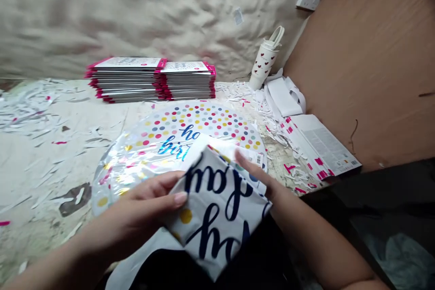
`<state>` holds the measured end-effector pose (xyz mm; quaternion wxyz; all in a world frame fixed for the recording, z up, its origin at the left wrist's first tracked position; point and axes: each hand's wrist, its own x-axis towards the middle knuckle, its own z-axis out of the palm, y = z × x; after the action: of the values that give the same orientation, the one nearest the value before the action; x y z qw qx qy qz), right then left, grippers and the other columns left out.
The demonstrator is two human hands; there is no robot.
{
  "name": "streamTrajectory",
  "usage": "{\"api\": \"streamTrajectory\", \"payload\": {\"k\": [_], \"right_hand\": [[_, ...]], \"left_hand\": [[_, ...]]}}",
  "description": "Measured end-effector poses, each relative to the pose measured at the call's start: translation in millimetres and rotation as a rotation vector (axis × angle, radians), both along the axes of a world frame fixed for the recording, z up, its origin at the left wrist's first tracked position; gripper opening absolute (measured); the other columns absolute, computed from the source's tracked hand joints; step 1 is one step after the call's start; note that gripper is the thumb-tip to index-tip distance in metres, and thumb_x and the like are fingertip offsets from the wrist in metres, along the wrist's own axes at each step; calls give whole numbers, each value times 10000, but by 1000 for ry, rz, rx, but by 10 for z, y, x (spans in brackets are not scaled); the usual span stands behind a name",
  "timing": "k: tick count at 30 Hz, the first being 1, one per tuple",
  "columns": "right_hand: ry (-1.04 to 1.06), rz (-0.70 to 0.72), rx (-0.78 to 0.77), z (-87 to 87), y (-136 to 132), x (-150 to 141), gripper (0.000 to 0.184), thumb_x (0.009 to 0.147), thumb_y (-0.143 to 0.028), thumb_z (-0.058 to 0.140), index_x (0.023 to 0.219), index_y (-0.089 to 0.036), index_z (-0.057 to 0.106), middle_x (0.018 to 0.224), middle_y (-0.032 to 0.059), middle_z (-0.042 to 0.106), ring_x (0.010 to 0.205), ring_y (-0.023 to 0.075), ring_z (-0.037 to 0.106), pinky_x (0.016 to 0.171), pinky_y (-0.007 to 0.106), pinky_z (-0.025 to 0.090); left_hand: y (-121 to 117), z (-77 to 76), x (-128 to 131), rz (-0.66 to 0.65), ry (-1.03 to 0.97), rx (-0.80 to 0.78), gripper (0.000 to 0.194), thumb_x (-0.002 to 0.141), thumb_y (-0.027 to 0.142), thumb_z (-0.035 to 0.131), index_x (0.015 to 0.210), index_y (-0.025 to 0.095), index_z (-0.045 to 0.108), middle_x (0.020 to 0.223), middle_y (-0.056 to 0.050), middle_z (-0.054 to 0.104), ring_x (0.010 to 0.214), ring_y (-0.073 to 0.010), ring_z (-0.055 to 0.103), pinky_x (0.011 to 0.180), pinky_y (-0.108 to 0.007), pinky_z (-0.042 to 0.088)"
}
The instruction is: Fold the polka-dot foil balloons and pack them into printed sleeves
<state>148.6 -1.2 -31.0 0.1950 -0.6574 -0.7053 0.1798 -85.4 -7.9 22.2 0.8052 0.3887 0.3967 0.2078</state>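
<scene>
A folded foil balloon [220, 208], white with large dark blue lettering and a yellow dot, is held up in front of me. My left hand [159, 197] grips its left edge, thumb on the near face. Partly hidden behind its right side, my right hand [256, 174] holds the far edge, with one finger showing above. Beyond, a flat round foil balloon [136, 163] with coloured dots and blue script lies on the table. A white piece with a barcode label [256, 158] shows just behind the folded balloon; whether it is held I cannot tell.
Two stacks of pink-edged printed packets [127, 79] stand against the cloth-covered wall. A white tumbler with hearts [263, 63] stands at the back right. White strips [285, 95] and a flattened printed box [322, 142] lie along the right side. Paper shreds [37, 104] litter the table.
</scene>
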Motion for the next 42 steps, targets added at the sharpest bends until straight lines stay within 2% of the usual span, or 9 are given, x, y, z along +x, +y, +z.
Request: {"api": "streamTrajectory", "payload": {"k": [4, 7, 10, 16, 22, 28, 31, 36, 42], "right_hand": [[664, 364, -560, 19, 311, 310, 483, 757, -555, 555, 882, -102, 667, 728, 74, 678, 710, 197, 648, 636, 305, 521], [879, 71, -686, -54, 583, 480, 341, 526, -347, 802, 710, -101, 654, 612, 40, 662, 547, 147, 616, 535, 247, 510], [917, -196, -516, -148, 805, 607, 253, 559, -291, 782, 675, -138, 618, 518, -6, 626, 420, 98, 547, 433, 213, 471], [989, -222, -367, -101, 963, 753, 220, 588, -260, 765, 714, -131, 639, 638, 15, 677, 524, 108, 604, 531, 219, 512], [1102, -83, -445, -16, 962, 822, 277, 576, -290, 782, 774, -146, 652, 714, 16, 683, 595, 111, 624, 572, 220, 524], [1093, 26, -512, -189, 1095, 300, 267, 596, -339, 763, 735, -156, 626, 670, 13, 668, 584, 132, 622, 563, 257, 534], [1063, 27, -551, -273, 1145, 171, 277, 601, -350, 755, 744, -153, 624, 676, 28, 670, 579, 149, 625, 540, 275, 534], [1030, 93, -586, -326, 1169, 161, 277, 608, -368, 742, 748, -162, 622, 670, 9, 660, 612, 143, 625, 591, 269, 529], [880, 269, -623, -115, 1248, 172, 251, 633, -362, 725, 729, -144, 645, 659, -4, 655, 572, 108, 593, 575, 226, 498]], "left_hand": [[163, -203, 180, -8, 314, 385, 412, 815, 364, 502, 1184, 181, 526, 1062, -100, 639, 948, -274, 614, 810, -445, 497], [140, -353, 379, 172, 695, 1024, 402, 834, 286, 435, 1216, 176, 493, 1235, -113, 540, 1168, -280, 470, 971, -493, 374], [-57, -499, 751, -122, 747, 1411, 364, 836, 209, 382, 1148, 139, 556, 1271, -132, 518, 1194, -259, 443, 1013, -430, 344], [-61, -759, 1022, -520, 886, 1243, 756, 813, 550, 422, 1391, 88, 265, 1469, -203, 139, 1346, -376, 89, 1045, -589, 114], [409, -408, -4, -955, 390, 985, 250, 858, 410, 469, 987, 313, 661, 1231, -14, 582, 1273, -262, 367, 1055, -478, 179], [426, -450, 155, -374, 1117, 1290, 418, 844, 485, 405, 887, 126, 616, 870, -131, 627, 822, -257, 570, 741, -374, 430], [335, -614, 325, -367, 1358, 1439, 543, 779, 607, 422, 851, 100, 603, 843, -161, 591, 807, -294, 530, 729, -415, 414], [379, -656, 269, -352, 1271, 1320, 551, 755, 660, 397, 788, 141, 579, 828, -128, 588, 816, -287, 520, 735, -401, 390], [528, -447, 166, -384, 783, 718, 461, 808, 600, 363, 752, 193, 572, 614, 9, 542, 557, -151, 498, 521, -252, 352]]}}
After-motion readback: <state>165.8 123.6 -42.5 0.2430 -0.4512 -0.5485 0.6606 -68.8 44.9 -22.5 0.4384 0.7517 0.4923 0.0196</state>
